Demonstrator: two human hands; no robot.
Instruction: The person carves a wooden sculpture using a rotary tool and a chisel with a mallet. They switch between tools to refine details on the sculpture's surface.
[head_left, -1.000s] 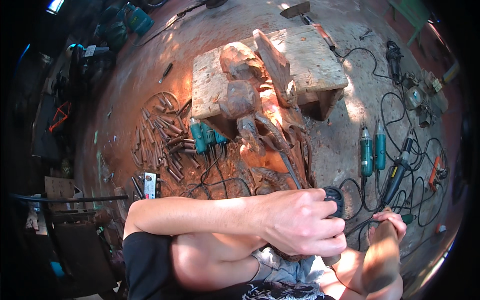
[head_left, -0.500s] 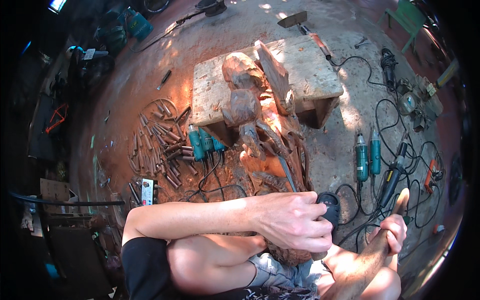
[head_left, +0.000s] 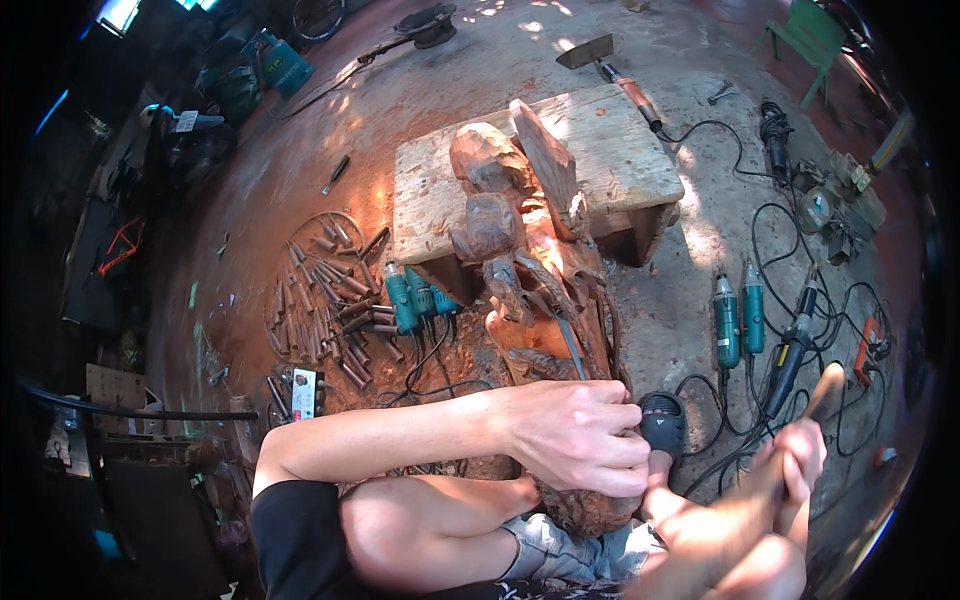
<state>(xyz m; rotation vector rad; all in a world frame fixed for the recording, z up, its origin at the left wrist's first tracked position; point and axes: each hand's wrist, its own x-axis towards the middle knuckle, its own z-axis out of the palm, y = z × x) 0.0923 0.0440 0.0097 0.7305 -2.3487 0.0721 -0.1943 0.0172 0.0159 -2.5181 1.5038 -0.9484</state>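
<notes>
A reddish-brown wood carving (head_left: 490,225) stretches from a low wooden bench (head_left: 430,180) down to my crossed legs. My left hand (head_left: 580,435) is closed around a chisel (head_left: 572,345), its narrow metal blade pointing away from me and lying against the carving. The hand hides most of the chisel's handle. On the right, my right hand (head_left: 800,455) grips a wooden mallet (head_left: 828,388) shaped like a club. The slim end of the mallet sticks up past my fingers, while its thick part slants toward my lap, smeared by motion.
Many loose chisels (head_left: 330,290) lie on the floor left of the bench. Teal power tools (head_left: 420,295) stand beside it, and others (head_left: 727,320) lie on the right among tangled black cords (head_left: 745,440). My sandalled foot (head_left: 662,425) is beside the carving. A green chair (head_left: 805,45) stands far right.
My right hand and the mallet have shifted slightly rightward, and the mallet's thick part is now more blurred. My left hand keeps the chisel against the carving. The whole view has tilted a little.
</notes>
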